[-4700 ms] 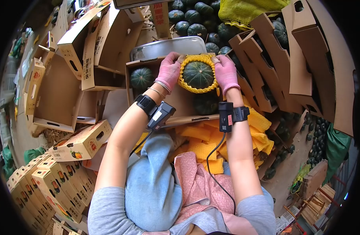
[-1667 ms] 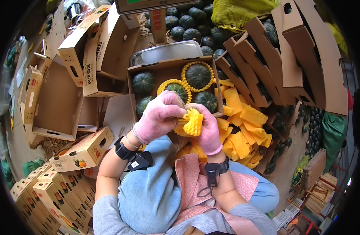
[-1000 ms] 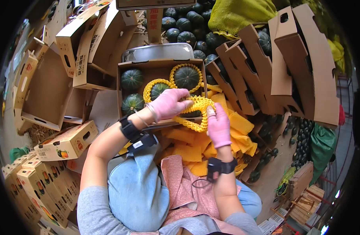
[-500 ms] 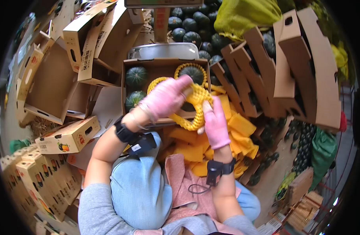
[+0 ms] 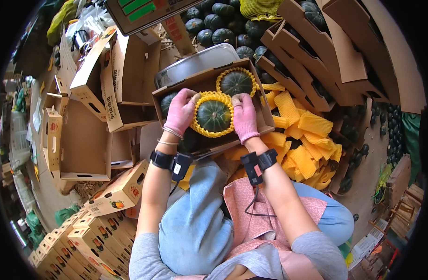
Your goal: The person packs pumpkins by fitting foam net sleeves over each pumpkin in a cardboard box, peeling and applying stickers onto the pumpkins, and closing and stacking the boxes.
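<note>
Between my two pink-gloved hands is a dark green squash (image 5: 213,116) with a yellow foam net around it, above the open cardboard box (image 5: 268,116). My left hand (image 5: 180,112) pinches the net's left edge, its fingers closed. On the other side, my right hand (image 5: 244,116) grips the right edge with closed fingers. Another netted squash (image 5: 237,84) sits in the box's upper right corner. A bare squash (image 5: 167,103) shows in part behind my left hand. The lower part of the box is partly hidden by the held squash and my hands.
Yellow foam nets (image 5: 307,140) lie heaped right of the box. Behind it are a metal tray (image 5: 195,63) and a scale display (image 5: 144,11). Cardboard boxes (image 5: 86,140) stand at left, more (image 5: 312,60) lean at right. Loose squashes (image 5: 214,22) lie at the back.
The net, bunched and stretched in my hands before, is now around a squash held between them. My hands have moved apart to its two sides. The view has turned, and the scale display shows more.
</note>
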`<state>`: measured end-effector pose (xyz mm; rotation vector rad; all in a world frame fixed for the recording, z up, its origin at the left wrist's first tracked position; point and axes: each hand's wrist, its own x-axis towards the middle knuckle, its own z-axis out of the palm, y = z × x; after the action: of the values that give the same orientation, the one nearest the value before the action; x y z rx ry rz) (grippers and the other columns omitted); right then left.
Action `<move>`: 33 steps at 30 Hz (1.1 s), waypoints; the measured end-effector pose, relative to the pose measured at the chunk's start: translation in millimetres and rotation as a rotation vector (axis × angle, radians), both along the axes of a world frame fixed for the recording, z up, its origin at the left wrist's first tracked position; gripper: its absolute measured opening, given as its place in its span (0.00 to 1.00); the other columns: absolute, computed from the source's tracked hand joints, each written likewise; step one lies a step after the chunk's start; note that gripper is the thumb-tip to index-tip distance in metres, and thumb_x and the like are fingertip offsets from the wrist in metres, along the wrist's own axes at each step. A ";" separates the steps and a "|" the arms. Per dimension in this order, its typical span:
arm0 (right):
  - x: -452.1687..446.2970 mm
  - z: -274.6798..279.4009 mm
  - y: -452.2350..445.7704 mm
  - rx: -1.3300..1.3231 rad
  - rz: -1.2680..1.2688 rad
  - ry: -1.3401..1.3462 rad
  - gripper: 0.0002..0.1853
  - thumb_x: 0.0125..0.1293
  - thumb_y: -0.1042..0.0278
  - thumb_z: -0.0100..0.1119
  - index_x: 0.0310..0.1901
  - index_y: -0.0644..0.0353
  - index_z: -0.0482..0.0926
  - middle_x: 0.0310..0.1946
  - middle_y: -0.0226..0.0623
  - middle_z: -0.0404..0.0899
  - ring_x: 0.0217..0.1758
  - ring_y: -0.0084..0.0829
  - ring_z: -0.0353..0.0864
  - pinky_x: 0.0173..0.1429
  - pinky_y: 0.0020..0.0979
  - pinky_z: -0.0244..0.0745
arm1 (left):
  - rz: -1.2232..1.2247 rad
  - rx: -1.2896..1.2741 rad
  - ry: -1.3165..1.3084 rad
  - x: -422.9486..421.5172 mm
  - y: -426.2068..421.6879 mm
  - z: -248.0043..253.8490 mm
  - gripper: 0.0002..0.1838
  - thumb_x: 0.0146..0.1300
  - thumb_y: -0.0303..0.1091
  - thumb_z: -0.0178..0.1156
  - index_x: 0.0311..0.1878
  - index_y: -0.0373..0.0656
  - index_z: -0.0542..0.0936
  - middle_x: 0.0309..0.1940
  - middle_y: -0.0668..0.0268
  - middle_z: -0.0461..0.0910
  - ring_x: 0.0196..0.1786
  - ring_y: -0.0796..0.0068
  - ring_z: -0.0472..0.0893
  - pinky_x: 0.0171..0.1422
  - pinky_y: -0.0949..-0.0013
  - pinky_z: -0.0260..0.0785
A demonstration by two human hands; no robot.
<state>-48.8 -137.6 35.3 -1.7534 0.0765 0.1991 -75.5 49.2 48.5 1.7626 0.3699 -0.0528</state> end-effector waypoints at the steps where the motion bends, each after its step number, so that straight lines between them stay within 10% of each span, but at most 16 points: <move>1: 0.7 15.8 0.7 -0.169 -0.009 0.016 0.08 0.70 0.64 0.52 0.45 0.58 0.71 0.32 0.42 0.77 0.36 0.42 0.79 0.42 0.35 0.74 | 0.047 0.242 -0.050 -2.2 -7.1 15.5 0.09 0.65 0.32 0.60 0.44 0.39 0.76 0.33 0.62 0.79 0.34 0.73 0.78 0.41 0.73 0.72; 3: -3.1 29.8 -3.7 -0.365 -0.035 -0.286 0.08 0.70 0.63 0.51 0.46 0.56 0.71 0.36 0.44 0.76 0.38 0.48 0.78 0.42 0.39 0.75 | 0.118 0.744 -0.487 -8.8 -12.3 20.0 0.14 0.61 0.32 0.62 0.50 0.43 0.75 0.38 0.55 0.78 0.34 0.59 0.79 0.41 0.66 0.73; 7: -30.0 36.0 -13.1 -0.405 0.083 -0.400 0.12 0.69 0.62 0.53 0.50 0.56 0.71 0.42 0.47 0.74 0.43 0.51 0.77 0.44 0.44 0.75 | -0.076 0.615 -0.380 -37.1 -21.9 44.5 0.17 0.63 0.33 0.61 0.54 0.41 0.73 0.40 0.61 0.76 0.33 0.72 0.76 0.39 0.71 0.72; 10: -37.9 46.6 -6.4 -0.362 0.092 -0.362 0.24 0.64 0.56 0.60 0.57 0.58 0.69 0.47 0.49 0.74 0.49 0.50 0.77 0.51 0.42 0.75 | -0.055 0.036 -0.061 -47.7 -22.3 44.9 0.17 0.67 0.36 0.58 0.55 0.38 0.72 0.39 0.66 0.75 0.35 0.80 0.74 0.40 0.73 0.71; 12: -34.5 76.1 -11.6 -0.355 0.228 -0.150 0.56 0.41 0.45 0.76 0.69 0.55 0.53 0.57 0.55 0.65 0.60 0.52 0.69 0.63 0.45 0.68 | -0.031 -0.185 -0.095 -54.5 -31.0 61.1 0.17 0.71 0.40 0.51 0.55 0.37 0.71 0.38 0.69 0.74 0.37 0.83 0.73 0.42 0.78 0.68; 14: -30.6 88.7 -22.6 -0.380 0.315 -0.274 0.62 0.33 0.47 0.80 0.70 0.51 0.50 0.58 0.53 0.61 0.60 0.53 0.67 0.64 0.47 0.66 | -0.160 -0.528 -0.109 -61.0 -37.0 65.8 0.17 0.72 0.41 0.48 0.54 0.37 0.72 0.43 0.67 0.73 0.40 0.81 0.73 0.44 0.76 0.68; 16: -19.8 91.7 -33.9 -0.364 0.379 -0.348 0.55 0.32 0.52 0.79 0.67 0.45 0.59 0.53 0.50 0.63 0.57 0.52 0.67 0.65 0.46 0.65 | -0.319 -0.074 -0.427 -47.3 -38.2 72.2 0.16 0.69 0.40 0.52 0.51 0.38 0.74 0.38 0.64 0.76 0.40 0.69 0.77 0.51 0.70 0.69; 18: -0.8 99.6 -52.8 -0.561 0.552 -0.310 0.48 0.33 0.52 0.76 0.63 0.41 0.65 0.51 0.48 0.65 0.57 0.52 0.68 0.63 0.45 0.67 | -0.302 -0.258 -0.252 -49.0 -41.9 70.1 0.16 0.67 0.40 0.56 0.51 0.39 0.74 0.35 0.61 0.77 0.42 0.64 0.79 0.51 0.68 0.71; 22: 24.8 142.1 -56.5 -1.185 0.918 -0.292 0.40 0.35 0.52 0.70 0.59 0.39 0.73 0.49 0.47 0.70 0.55 0.50 0.71 0.59 0.44 0.70 | -0.816 0.342 -0.231 -59.0 -49.1 55.6 0.23 0.55 0.34 0.64 0.54 0.41 0.72 0.47 0.54 0.76 0.49 0.54 0.78 0.51 0.58 0.74; 27: 48.5 123.4 -18.1 -1.475 1.228 0.066 0.40 0.35 0.46 0.67 0.59 0.38 0.75 0.54 0.49 0.71 0.59 0.49 0.70 0.62 0.42 0.68 | -0.851 0.317 -0.269 -64.1 -58.3 6.7 0.28 0.53 0.21 0.53 0.61 0.41 0.67 0.50 0.55 0.75 0.50 0.52 0.79 0.51 0.57 0.74; 33: 35.0 105.8 -9.5 -1.539 0.962 -0.142 0.37 0.38 0.49 0.69 0.57 0.37 0.75 0.53 0.46 0.71 0.60 0.46 0.69 0.59 0.41 0.69 | -0.922 0.328 -0.192 -61.3 -55.9 12.7 0.24 0.56 0.22 0.51 0.59 0.41 0.68 0.48 0.55 0.75 0.44 0.50 0.80 0.47 0.57 0.75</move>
<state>-13.7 -147.1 141.1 -3.1979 -0.9817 0.8699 -136.7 -6.7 61.2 2.1070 -0.6266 -0.4966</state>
